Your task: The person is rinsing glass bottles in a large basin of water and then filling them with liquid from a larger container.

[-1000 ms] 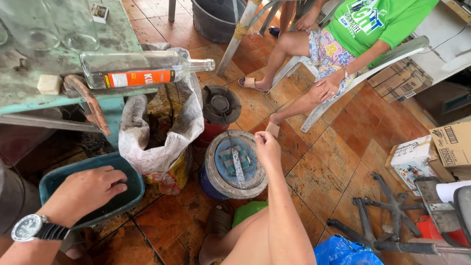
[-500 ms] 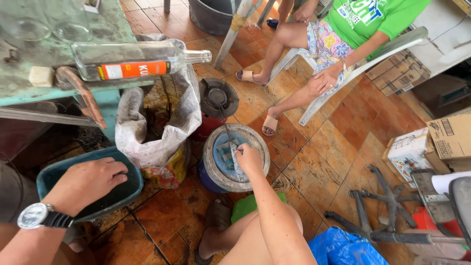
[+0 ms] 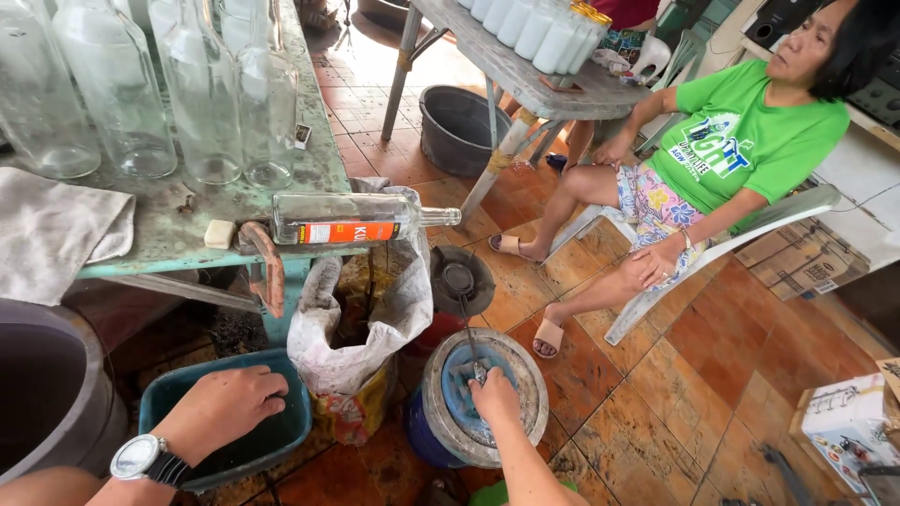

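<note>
My right hand (image 3: pixel 494 395) reaches down onto the lid of a blue drum (image 3: pixel 427 436). Its fingers are pinched on a thin metal rod (image 3: pixel 468 328) that stands up from the lid's middle. My left hand (image 3: pixel 225 409), with a wristwatch, lies on a teal plastic tub (image 3: pixel 286 433), fingers curled over its rim. A clear bottle with an orange label (image 3: pixel 352 221) lies on its side at the edge of the worn green table (image 3: pixel 178 234) above the tub.
A white sack (image 3: pixel 330 337) stands open between tub and drum. Behind the drum is a round dark burner (image 3: pixel 461 279). A person in a green shirt (image 3: pixel 741 150) sits on a white chair. Empty glass bottles (image 3: pixel 202 84), a grey cloth (image 3: pixel 56 234), a dark basin (image 3: pixel 457 126), cardboard boxes (image 3: pixel 797 258).
My right hand slid from the drum lid's far rim to its middle and closed on the rod. My left hand stayed on the tub and curled its fingers. The view tilted up.
</note>
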